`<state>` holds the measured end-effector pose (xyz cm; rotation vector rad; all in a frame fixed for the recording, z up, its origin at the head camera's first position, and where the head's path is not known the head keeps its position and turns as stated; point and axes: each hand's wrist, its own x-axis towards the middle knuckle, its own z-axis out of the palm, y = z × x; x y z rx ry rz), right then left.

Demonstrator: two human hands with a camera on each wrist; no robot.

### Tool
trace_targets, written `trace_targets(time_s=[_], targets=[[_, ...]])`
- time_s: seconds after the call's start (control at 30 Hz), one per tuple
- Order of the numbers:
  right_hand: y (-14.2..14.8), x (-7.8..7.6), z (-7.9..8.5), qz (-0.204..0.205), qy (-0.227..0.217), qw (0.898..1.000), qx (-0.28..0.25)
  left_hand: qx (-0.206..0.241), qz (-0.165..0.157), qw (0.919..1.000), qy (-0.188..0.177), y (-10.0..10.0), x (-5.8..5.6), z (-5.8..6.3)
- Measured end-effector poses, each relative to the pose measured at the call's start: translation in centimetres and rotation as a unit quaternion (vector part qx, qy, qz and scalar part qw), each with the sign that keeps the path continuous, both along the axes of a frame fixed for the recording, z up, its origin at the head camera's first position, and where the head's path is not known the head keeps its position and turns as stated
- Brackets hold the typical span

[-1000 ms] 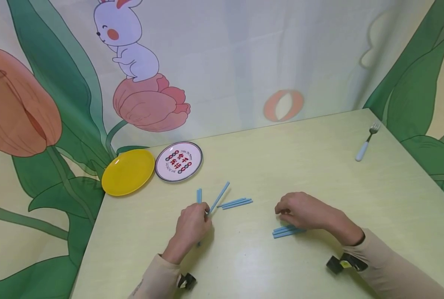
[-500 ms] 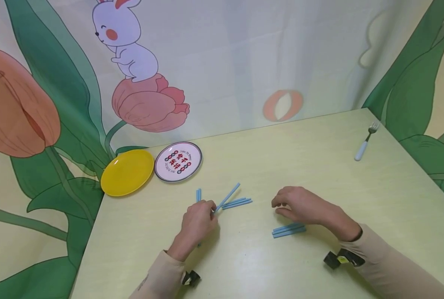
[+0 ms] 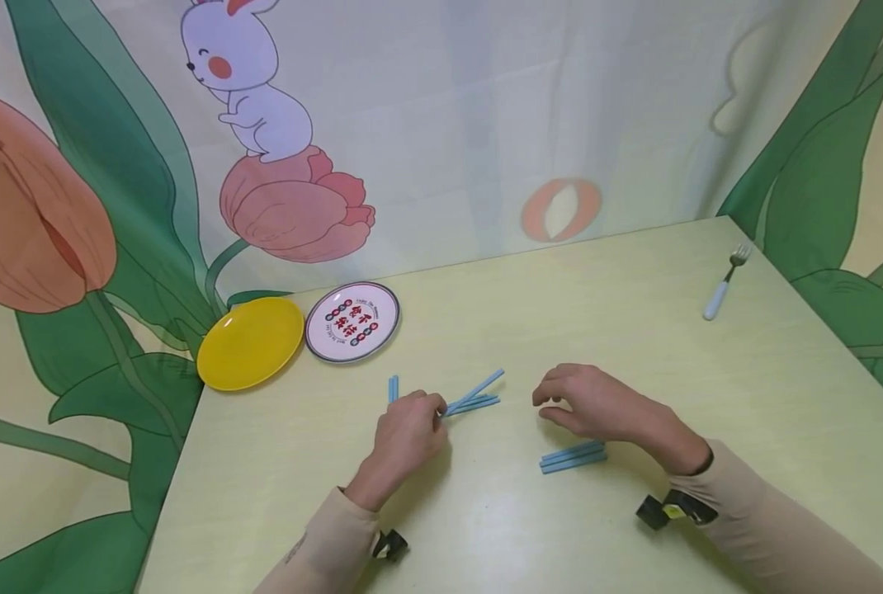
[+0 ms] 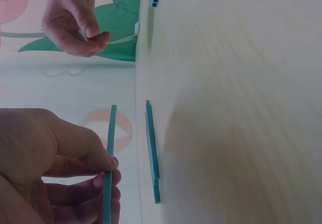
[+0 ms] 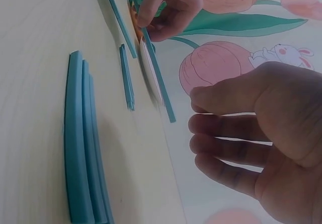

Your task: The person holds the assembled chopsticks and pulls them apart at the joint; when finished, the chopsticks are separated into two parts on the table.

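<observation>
My left hand pinches a slim blue stick between thumb and fingertips. The stick slants up to the right, raised off the table in the left wrist view. Just beneath lies a small bundle of blue sticks, overlapped by the held one in the head view. More blue sticks lie left of the left hand, partly hidden by it. My right hand hovers with fingers loosely bent and nothing in them. Close below it rests another group of blue sticks, lying side by side.
A yellow plate and a white plate with red lettering sit at the table's back left. A fork with a pale handle lies far right. Behind the table hangs a printed curtain.
My left hand has moved right with the pinched stick, bringing it over the middle bundle and tilting it flatter. My right hand has shifted slightly up and left, away from the sticks below it.
</observation>
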<state>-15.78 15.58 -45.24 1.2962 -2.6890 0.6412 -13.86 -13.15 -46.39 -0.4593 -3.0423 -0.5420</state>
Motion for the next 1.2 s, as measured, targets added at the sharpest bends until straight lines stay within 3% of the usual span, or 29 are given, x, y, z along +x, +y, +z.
trace_targets(time_s=[0.43, 0.77, 1.2], targets=[[-1.0, 0.1, 0.1, -0.015, 0.038, 0.999, -0.008, -0.013, -0.045, 0.9978, 0.048, 0.9, -0.1, -0.1], [-1.4, 0.0, 0.3, -0.020, 0.049, 0.998, -0.016, -0.019, -0.061, 0.9978, 0.015, 2.2, 0.1, 0.3], [-1.8, -0.3, 0.1, 0.000, 0.052, 0.998, -0.029, -0.025, -0.087, 0.9956, 0.021, 3.6, -0.1, 1.0]])
